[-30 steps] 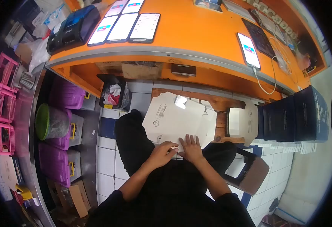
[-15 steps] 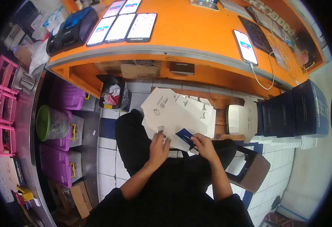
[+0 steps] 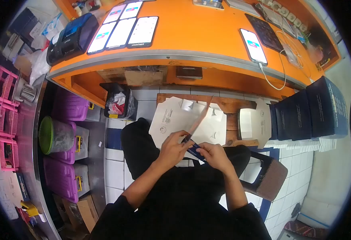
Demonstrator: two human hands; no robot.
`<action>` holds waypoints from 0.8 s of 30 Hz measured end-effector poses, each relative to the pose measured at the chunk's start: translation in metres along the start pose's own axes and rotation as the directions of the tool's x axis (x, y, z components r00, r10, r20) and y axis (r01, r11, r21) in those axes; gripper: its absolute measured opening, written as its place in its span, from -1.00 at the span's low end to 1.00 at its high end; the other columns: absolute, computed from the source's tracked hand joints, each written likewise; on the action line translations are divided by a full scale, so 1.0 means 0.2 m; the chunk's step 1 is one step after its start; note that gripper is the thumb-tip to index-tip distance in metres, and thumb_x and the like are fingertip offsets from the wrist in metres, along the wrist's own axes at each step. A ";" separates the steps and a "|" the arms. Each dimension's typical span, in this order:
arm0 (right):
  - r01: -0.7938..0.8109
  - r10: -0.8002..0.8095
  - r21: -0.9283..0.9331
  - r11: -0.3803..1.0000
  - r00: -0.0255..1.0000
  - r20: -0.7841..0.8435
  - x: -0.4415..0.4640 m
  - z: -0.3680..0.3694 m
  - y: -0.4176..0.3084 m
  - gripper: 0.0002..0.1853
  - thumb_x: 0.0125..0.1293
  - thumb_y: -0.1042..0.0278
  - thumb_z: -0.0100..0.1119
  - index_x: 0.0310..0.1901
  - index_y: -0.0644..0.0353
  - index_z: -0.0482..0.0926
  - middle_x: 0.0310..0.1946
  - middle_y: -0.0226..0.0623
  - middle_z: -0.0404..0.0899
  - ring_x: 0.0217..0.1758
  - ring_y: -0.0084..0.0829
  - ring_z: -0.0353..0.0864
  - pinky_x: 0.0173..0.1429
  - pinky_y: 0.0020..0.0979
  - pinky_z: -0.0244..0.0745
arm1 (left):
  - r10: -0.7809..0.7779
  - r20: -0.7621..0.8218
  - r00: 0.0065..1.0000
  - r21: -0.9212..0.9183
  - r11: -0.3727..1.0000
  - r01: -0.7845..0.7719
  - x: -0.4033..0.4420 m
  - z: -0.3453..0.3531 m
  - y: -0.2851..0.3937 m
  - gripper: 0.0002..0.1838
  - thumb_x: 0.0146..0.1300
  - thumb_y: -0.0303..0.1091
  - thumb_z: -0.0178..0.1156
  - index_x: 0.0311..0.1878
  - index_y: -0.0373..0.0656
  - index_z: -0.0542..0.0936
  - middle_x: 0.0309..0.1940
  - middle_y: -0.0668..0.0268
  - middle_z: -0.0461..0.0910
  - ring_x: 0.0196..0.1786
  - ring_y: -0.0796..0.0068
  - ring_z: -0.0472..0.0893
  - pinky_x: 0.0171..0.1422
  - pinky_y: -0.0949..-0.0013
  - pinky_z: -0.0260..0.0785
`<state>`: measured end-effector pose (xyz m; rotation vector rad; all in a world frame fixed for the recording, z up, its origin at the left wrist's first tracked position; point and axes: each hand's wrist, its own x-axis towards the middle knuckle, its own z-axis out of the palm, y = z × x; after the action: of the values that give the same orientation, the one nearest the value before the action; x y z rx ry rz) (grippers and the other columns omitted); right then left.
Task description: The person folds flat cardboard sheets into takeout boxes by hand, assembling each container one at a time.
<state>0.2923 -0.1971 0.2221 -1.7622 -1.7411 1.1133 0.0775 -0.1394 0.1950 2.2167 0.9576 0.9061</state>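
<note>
A cardboard box blank, dark blue on its printed side (image 3: 194, 149), is between my two hands over my lap. One of its panels stands up nearly edge-on to me. My left hand (image 3: 173, 150) is closed on the blank near the base of that panel. On the blue part, my right hand (image 3: 216, 155) pinches with thumb and fingers. Under both hands lie flat pale box blanks (image 3: 165, 116) with cut-out tabs and small printed marks, resting partly on a wooden bench (image 3: 232, 136).
Blue boxes (image 3: 295, 116) stand in a row at the right, beside an open pale box piece (image 3: 259, 123). An orange counter (image 3: 199, 36) with several phones spans the front. A bin (image 3: 119, 102) and purple-lidded tubs (image 3: 61, 172) are at the left.
My left hand has moved right and up from the pale blanks to the blank in my right hand. A panel now stands raised. The view has shifted slightly.
</note>
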 end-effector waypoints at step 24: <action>0.085 0.139 0.994 -0.066 0.987 -0.076 -0.03 -0.09 -0.19 -0.70 0.62 0.21 0.07 0.21 0.18 0.53 -0.10 -0.34 0.75 -0.04 -0.40 0.77 0.12 -0.30 0.66 | 0.368 -0.112 0.923 0.073 0.929 -0.362 0.04 -0.12 0.21 -0.40 0.10 -0.06 0.51 0.26 0.10 0.70 0.36 -0.09 0.46 0.31 -0.15 0.57 0.31 -0.02 0.55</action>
<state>0.2831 -0.1936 0.2637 -0.7272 -0.2380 1.5579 0.0813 -0.1522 0.2422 2.4540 0.6312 1.2092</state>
